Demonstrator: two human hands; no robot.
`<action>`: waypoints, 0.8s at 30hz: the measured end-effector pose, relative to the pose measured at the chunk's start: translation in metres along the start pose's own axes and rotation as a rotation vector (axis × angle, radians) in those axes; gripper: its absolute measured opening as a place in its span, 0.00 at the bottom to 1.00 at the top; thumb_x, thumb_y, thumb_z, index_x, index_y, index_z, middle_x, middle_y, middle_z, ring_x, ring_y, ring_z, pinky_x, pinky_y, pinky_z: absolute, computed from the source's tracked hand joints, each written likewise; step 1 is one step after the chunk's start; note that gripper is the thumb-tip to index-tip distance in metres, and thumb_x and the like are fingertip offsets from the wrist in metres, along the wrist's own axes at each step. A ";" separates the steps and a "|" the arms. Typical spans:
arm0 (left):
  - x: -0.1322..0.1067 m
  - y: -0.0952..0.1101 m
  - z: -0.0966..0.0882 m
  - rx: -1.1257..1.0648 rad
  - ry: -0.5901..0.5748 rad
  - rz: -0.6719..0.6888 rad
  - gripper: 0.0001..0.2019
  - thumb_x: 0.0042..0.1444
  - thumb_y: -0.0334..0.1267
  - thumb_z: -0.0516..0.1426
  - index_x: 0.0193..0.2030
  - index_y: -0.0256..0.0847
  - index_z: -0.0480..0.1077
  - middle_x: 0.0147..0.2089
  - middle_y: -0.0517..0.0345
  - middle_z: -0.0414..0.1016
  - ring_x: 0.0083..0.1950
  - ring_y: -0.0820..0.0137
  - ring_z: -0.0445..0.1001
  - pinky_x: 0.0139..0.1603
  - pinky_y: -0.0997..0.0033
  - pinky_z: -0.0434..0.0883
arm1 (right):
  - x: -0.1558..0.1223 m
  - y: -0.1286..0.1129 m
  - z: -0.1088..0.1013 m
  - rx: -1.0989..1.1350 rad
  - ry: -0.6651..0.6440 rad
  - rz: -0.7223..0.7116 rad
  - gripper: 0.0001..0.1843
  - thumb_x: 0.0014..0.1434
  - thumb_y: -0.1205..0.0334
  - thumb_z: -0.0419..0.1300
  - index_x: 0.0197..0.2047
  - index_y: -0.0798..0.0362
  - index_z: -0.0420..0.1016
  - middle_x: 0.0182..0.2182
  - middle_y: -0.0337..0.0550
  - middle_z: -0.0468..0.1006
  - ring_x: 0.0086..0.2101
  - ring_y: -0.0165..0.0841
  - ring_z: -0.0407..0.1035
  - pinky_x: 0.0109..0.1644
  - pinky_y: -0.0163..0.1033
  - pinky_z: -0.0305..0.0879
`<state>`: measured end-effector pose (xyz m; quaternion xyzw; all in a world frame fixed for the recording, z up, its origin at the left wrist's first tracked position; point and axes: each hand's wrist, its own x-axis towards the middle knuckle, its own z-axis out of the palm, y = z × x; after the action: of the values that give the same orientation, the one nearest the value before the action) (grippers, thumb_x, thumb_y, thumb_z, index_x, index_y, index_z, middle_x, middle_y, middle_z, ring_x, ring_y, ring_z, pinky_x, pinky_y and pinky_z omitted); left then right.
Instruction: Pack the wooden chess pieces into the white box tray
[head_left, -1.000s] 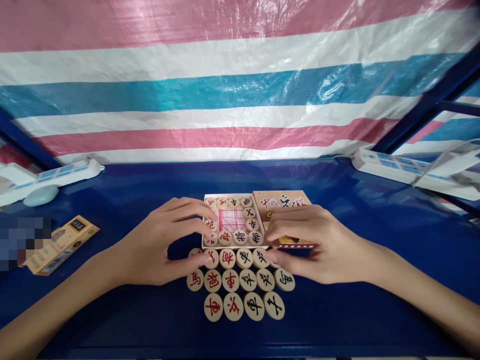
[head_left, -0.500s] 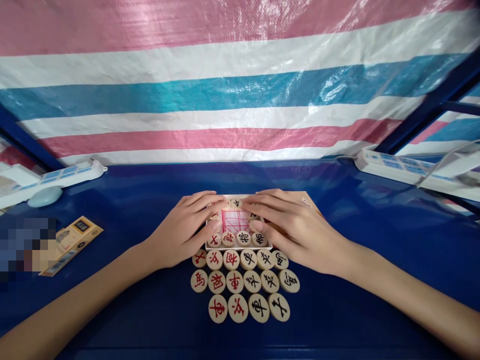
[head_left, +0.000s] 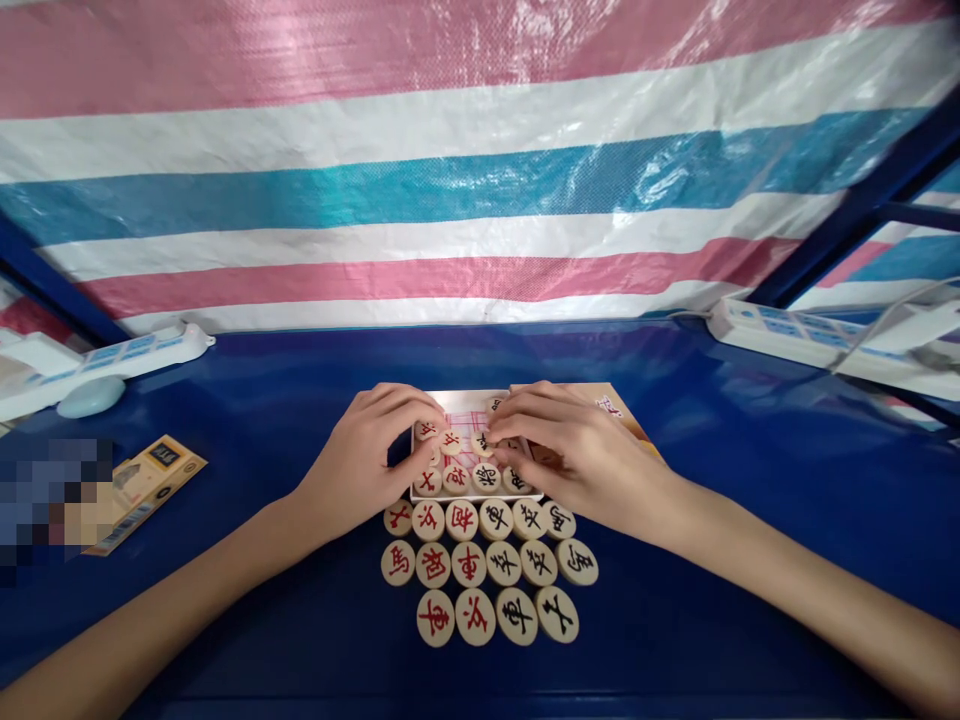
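Two bare hands meet over a small white box [head_left: 450,497] at the middle of a blue bench [head_left: 712,480]. The left hand [head_left: 360,460] and right hand [head_left: 581,455] have their fingers drawn in narrow, with the tips on round wooden discs [head_left: 487,476] inside the box. The fingers hide whether any disc is gripped or lifted. They also cover most of the box's floor, and only a scrap of red grid shows between them. A printed lid [head_left: 626,418] lies just beside the box, mostly under the right hand.

Three rows [head_left: 486,564] of discs with red or black characters lie right in front of the box. The bench is bare to either side of the rows and behind the box up to a striped tarp [head_left: 480,200]. A card pack [head_left: 142,485] lies far left beside a blurred patch. A power strip [head_left: 112,355] lies at the back left, and another at the back right is cut off by the frame.
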<state>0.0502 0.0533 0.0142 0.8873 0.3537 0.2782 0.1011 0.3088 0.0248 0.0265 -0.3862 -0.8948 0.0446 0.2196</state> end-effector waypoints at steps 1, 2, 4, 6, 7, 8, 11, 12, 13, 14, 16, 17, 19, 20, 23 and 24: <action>0.000 -0.001 0.001 0.004 0.016 -0.035 0.07 0.64 0.37 0.56 0.48 0.48 0.72 0.53 0.63 0.74 0.58 0.68 0.68 0.60 0.61 0.65 | 0.000 0.001 0.003 -0.003 0.028 0.026 0.10 0.66 0.61 0.57 0.49 0.50 0.75 0.45 0.43 0.78 0.48 0.39 0.69 0.54 0.48 0.65; 0.001 -0.003 0.001 0.004 0.023 -0.066 0.09 0.63 0.37 0.58 0.49 0.49 0.72 0.54 0.63 0.73 0.58 0.67 0.67 0.60 0.60 0.65 | 0.001 0.002 0.006 -0.007 0.058 0.056 0.10 0.66 0.60 0.58 0.48 0.50 0.76 0.44 0.43 0.78 0.47 0.39 0.69 0.53 0.48 0.65; 0.002 -0.005 0.002 -0.005 0.020 -0.100 0.10 0.61 0.39 0.59 0.49 0.51 0.73 0.55 0.64 0.72 0.60 0.66 0.66 0.61 0.59 0.66 | 0.002 0.003 0.010 -0.017 0.101 0.102 0.10 0.64 0.58 0.60 0.48 0.49 0.77 0.44 0.43 0.78 0.47 0.40 0.68 0.50 0.47 0.66; 0.002 -0.006 0.003 -0.019 0.001 -0.106 0.09 0.61 0.40 0.60 0.48 0.52 0.74 0.56 0.64 0.72 0.62 0.65 0.65 0.62 0.57 0.66 | 0.002 0.002 0.011 -0.023 0.094 0.111 0.10 0.63 0.58 0.62 0.48 0.47 0.77 0.46 0.44 0.77 0.48 0.40 0.67 0.49 0.47 0.66; 0.002 -0.006 0.004 -0.023 -0.012 -0.107 0.09 0.60 0.41 0.60 0.48 0.53 0.75 0.57 0.63 0.72 0.63 0.64 0.64 0.63 0.56 0.66 | 0.002 0.002 0.011 -0.025 0.082 0.108 0.11 0.63 0.58 0.62 0.48 0.47 0.77 0.48 0.44 0.76 0.48 0.41 0.66 0.49 0.47 0.66; 0.002 -0.006 0.004 -0.024 -0.023 -0.107 0.10 0.60 0.42 0.60 0.48 0.53 0.75 0.58 0.63 0.71 0.63 0.63 0.64 0.62 0.55 0.66 | 0.003 0.001 0.011 -0.025 0.067 0.104 0.11 0.62 0.58 0.63 0.49 0.46 0.77 0.48 0.43 0.76 0.49 0.41 0.66 0.50 0.47 0.66; 0.002 -0.003 0.004 -0.029 -0.042 -0.113 0.10 0.60 0.42 0.60 0.48 0.52 0.75 0.59 0.61 0.69 0.64 0.60 0.63 0.62 0.51 0.67 | 0.004 0.000 0.010 -0.018 0.036 0.103 0.12 0.62 0.59 0.63 0.49 0.45 0.78 0.50 0.44 0.75 0.51 0.42 0.65 0.52 0.49 0.65; 0.002 -0.003 0.004 -0.033 -0.045 -0.115 0.09 0.60 0.42 0.60 0.47 0.52 0.75 0.59 0.60 0.69 0.64 0.60 0.63 0.62 0.51 0.67 | 0.004 -0.001 0.009 -0.015 0.032 0.106 0.12 0.62 0.59 0.63 0.49 0.45 0.78 0.50 0.44 0.75 0.51 0.42 0.65 0.52 0.50 0.65; 0.002 -0.002 0.004 -0.037 -0.049 -0.119 0.08 0.60 0.41 0.60 0.47 0.51 0.75 0.59 0.60 0.69 0.63 0.60 0.64 0.62 0.50 0.67 | 0.005 -0.001 0.010 -0.012 0.028 0.110 0.12 0.62 0.59 0.62 0.50 0.46 0.78 0.50 0.45 0.75 0.51 0.43 0.65 0.53 0.51 0.65; 0.002 -0.002 0.004 -0.043 -0.055 -0.122 0.08 0.60 0.41 0.60 0.46 0.51 0.76 0.59 0.61 0.69 0.63 0.60 0.64 0.62 0.50 0.67 | 0.005 -0.001 0.010 -0.008 0.024 0.112 0.12 0.62 0.59 0.62 0.50 0.46 0.78 0.50 0.45 0.75 0.52 0.43 0.65 0.53 0.51 0.65; 0.002 -0.001 0.003 -0.051 -0.057 -0.126 0.07 0.59 0.40 0.60 0.44 0.51 0.76 0.59 0.61 0.69 0.63 0.60 0.64 0.62 0.50 0.67 | 0.006 -0.001 0.010 0.000 0.025 0.115 0.12 0.62 0.60 0.62 0.50 0.46 0.78 0.50 0.45 0.75 0.51 0.43 0.65 0.53 0.52 0.65; 0.002 -0.001 0.003 -0.052 -0.055 -0.126 0.06 0.59 0.39 0.60 0.44 0.51 0.76 0.59 0.61 0.69 0.63 0.60 0.64 0.62 0.49 0.67 | 0.006 -0.001 0.011 0.004 0.028 0.115 0.12 0.62 0.60 0.62 0.50 0.46 0.78 0.50 0.45 0.75 0.51 0.43 0.65 0.53 0.52 0.65; 0.002 -0.001 0.003 -0.052 -0.051 -0.126 0.06 0.59 0.39 0.61 0.43 0.50 0.75 0.59 0.61 0.69 0.62 0.60 0.64 0.62 0.49 0.67 | 0.006 -0.001 0.011 0.007 0.033 0.109 0.12 0.62 0.61 0.62 0.50 0.45 0.77 0.50 0.44 0.75 0.51 0.43 0.65 0.54 0.52 0.65; 0.002 0.000 0.003 -0.050 -0.052 -0.130 0.05 0.59 0.39 0.61 0.42 0.50 0.75 0.59 0.61 0.69 0.62 0.60 0.65 0.61 0.49 0.67 | 0.005 0.000 0.011 0.004 0.033 0.104 0.13 0.62 0.62 0.61 0.50 0.45 0.77 0.50 0.44 0.75 0.51 0.43 0.66 0.54 0.52 0.64; 0.003 0.001 0.004 -0.046 -0.062 -0.149 0.05 0.58 0.38 0.61 0.42 0.50 0.75 0.59 0.63 0.69 0.62 0.61 0.65 0.61 0.51 0.67 | 0.005 0.000 0.011 -0.007 0.021 0.099 0.13 0.63 0.62 0.61 0.51 0.46 0.76 0.51 0.44 0.75 0.52 0.42 0.66 0.55 0.52 0.63; 0.003 0.001 0.004 -0.047 -0.064 -0.154 0.05 0.58 0.39 0.61 0.42 0.51 0.75 0.58 0.63 0.69 0.62 0.61 0.65 0.61 0.51 0.67 | 0.005 0.000 0.010 -0.010 0.017 0.098 0.12 0.63 0.61 0.60 0.51 0.46 0.76 0.51 0.44 0.75 0.52 0.42 0.66 0.56 0.52 0.63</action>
<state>0.0547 0.0544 0.0130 0.8633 0.4109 0.2492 0.1541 0.3011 0.0294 0.0189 -0.4310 -0.8731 0.0477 0.2229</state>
